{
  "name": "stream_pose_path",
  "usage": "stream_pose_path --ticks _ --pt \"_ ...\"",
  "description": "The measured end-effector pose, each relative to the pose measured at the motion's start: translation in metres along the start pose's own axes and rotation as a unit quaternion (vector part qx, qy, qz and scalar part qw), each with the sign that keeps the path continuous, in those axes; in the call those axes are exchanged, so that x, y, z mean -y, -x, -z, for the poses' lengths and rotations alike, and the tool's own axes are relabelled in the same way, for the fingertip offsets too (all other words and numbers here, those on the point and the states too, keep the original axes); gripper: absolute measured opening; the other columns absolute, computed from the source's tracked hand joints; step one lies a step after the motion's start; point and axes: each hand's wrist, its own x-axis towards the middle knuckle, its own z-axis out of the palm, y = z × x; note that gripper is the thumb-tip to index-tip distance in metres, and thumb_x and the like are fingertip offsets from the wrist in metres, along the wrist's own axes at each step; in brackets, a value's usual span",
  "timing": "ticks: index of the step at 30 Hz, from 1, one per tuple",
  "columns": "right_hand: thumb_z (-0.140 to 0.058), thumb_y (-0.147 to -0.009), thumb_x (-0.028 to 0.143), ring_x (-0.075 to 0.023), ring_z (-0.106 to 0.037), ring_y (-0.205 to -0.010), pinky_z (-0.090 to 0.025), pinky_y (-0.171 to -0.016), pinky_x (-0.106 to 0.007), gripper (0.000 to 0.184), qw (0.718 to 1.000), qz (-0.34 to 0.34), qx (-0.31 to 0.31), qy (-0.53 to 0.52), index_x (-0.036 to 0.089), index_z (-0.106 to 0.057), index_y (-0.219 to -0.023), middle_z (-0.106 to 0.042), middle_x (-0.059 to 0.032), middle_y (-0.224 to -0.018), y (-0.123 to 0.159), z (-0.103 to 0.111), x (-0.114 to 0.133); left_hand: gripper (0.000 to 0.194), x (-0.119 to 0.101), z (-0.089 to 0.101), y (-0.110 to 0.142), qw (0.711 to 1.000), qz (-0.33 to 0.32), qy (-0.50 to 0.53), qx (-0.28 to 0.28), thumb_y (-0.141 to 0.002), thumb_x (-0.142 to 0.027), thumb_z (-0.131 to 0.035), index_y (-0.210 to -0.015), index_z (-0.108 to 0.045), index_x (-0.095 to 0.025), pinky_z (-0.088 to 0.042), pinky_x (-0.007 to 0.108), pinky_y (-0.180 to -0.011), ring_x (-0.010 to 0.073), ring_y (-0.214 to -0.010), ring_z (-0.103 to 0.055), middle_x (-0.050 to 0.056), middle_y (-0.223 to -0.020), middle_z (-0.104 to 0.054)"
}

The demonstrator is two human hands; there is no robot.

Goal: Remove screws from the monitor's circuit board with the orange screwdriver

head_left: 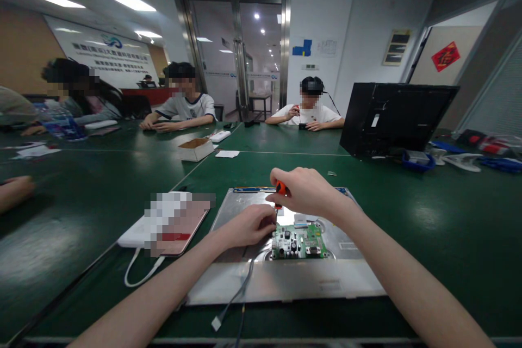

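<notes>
My right hand (302, 187) grips a screwdriver (280, 191) with an orange and black handle, held upright with its shaft pointing down. The tip meets the far left corner of a green circuit board (299, 240), though my fingers partly cover that spot. My left hand (255, 223) is pinched beside the shaft at the same corner; whatever lies between its fingertips is hidden. Beneath the board is a silver metal display panel (346, 277), lying flat. A grey cable (244, 283) runs from near my left hand over the panel's front edge and ends in a white connector (216, 323).
To the left lie a white power bank (138, 231) and a phone (191, 223), with a white cable. Farther off are an open box (196, 149) and white paper (227, 154). A black monitor housing (395, 119) stands at right. Several people sit around the green table (444, 239).
</notes>
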Motion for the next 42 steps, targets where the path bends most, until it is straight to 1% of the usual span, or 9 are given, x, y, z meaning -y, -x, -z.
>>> stream_pose_path --ticks 8,16,20,24,27,32,35,38,42 --pt "-0.056 -0.087 0.023 -0.0189 -0.062 -0.071 -0.024 -0.057 -0.027 0.029 1.0 0.018 -0.005 -0.015 0.021 -0.05 -0.115 -0.072 -0.0037 -0.088 0.0027 -0.0002 0.0022 0.006 -0.0001 -0.0004 0.0014 1.0 -0.009 0.016 0.002 -0.087 -0.019 -0.055 -0.084 -0.059 -0.017 -0.039 0.026 -0.063 0.0156 -0.067 -0.053 0.002 -0.075 -0.062" --pt "-0.057 -0.094 0.045 -0.0194 -0.063 -0.072 -0.02 -0.054 -0.027 0.023 1.0 0.005 -0.008 0.009 0.024 -0.054 -0.102 -0.071 -0.0032 -0.085 0.0001 -0.0006 0.0005 0.006 -0.0024 -0.0001 0.0008 1.0 0.001 0.0 0.003 -0.084 -0.018 -0.054 -0.08 -0.058 -0.018 -0.039 0.026 -0.061 0.0159 -0.066 -0.052 0.002 -0.072 -0.061" --pt "-0.056 -0.092 0.032 -0.0186 -0.063 -0.073 -0.023 -0.055 -0.027 0.015 1.0 0.004 -0.003 0.0 0.024 -0.053 -0.105 -0.071 -0.003 -0.087 0.0006 0.0011 0.0024 0.006 -0.0031 0.0003 0.0012 1.0 0.006 0.001 0.005 -0.085 -0.019 -0.053 -0.081 -0.058 -0.018 -0.039 0.026 -0.061 0.0165 -0.066 -0.053 0.002 -0.073 -0.061" --pt "-0.056 -0.084 0.021 -0.0173 -0.062 -0.074 -0.026 -0.057 -0.026 0.02 0.999 0.032 -0.003 -0.031 0.022 -0.053 -0.104 -0.071 -0.0027 -0.091 0.0038 0.0042 0.0044 0.006 -0.0018 0.0 0.001 1.0 0.003 0.007 0.011 -0.087 -0.02 -0.054 -0.087 -0.059 -0.017 -0.04 0.026 -0.064 0.0162 -0.068 -0.054 0.003 -0.077 -0.063" --pt "-0.059 -0.084 0.024 -0.0175 -0.062 -0.075 -0.025 -0.057 -0.026 0.019 0.999 0.038 -0.007 -0.024 0.022 -0.054 -0.102 -0.072 -0.0028 -0.092 0.0049 0.0051 0.0048 0.005 -0.0007 -0.0011 0.0002 1.0 -0.003 0.011 0.007 -0.087 -0.019 -0.055 -0.087 -0.059 -0.017 -0.04 0.026 -0.063 0.0155 -0.067 -0.053 0.002 -0.078 -0.063" --pt "-0.057 -0.093 0.045 -0.0194 -0.064 -0.074 -0.02 -0.055 -0.027 0.022 1.0 0.014 -0.014 0.011 0.024 -0.056 -0.1 -0.072 -0.0029 -0.086 0.0015 0.0018 0.0034 0.008 -0.0008 -0.0016 -0.0006 1.0 -0.004 0.001 0.0 -0.084 -0.017 -0.056 -0.076 -0.054 -0.018 -0.037 0.025 -0.06 0.0141 -0.063 -0.05 -0.001 -0.07 -0.057" --pt "-0.057 -0.092 0.032 -0.0182 -0.064 -0.074 -0.021 -0.055 -0.028 0.014 1.0 0.01 -0.017 0.001 0.023 -0.055 -0.102 -0.072 -0.0028 -0.089 0.0004 0.0 0.0028 0.006 -0.0012 -0.0015 -0.0003 1.0 -0.003 0.006 0.0 -0.085 -0.017 -0.055 -0.079 -0.055 -0.018 -0.038 0.025 -0.061 0.0146 -0.064 -0.051 0.0 -0.071 -0.058" --pt "-0.057 -0.086 0.022 -0.0176 -0.064 -0.075 -0.023 -0.056 -0.027 0.02 0.999 0.02 -0.023 -0.019 0.022 -0.054 -0.105 -0.072 -0.0029 -0.093 0.0014 0.0002 0.0032 0.005 -0.0019 -0.0017 0.0004 1.0 0.0 0.013 0.004 -0.086 -0.018 -0.053 -0.083 -0.057 -0.017 -0.039 0.026 -0.061 0.0152 -0.065 -0.052 0.001 -0.074 -0.061" --pt "-0.056 -0.088 0.028 -0.0188 -0.064 -0.074 -0.022 -0.056 -0.028 0.019 1.0 0.018 -0.019 -0.008 0.022 -0.054 -0.106 -0.073 -0.0033 -0.091 0.0021 0.0004 0.0031 0.006 -0.0034 -0.0012 0.001 1.0 0.0 0.017 0.005 -0.085 -0.018 -0.052 -0.084 -0.057 -0.017 -0.04 0.026 -0.061 0.0158 -0.066 -0.052 0.002 -0.073 -0.061"
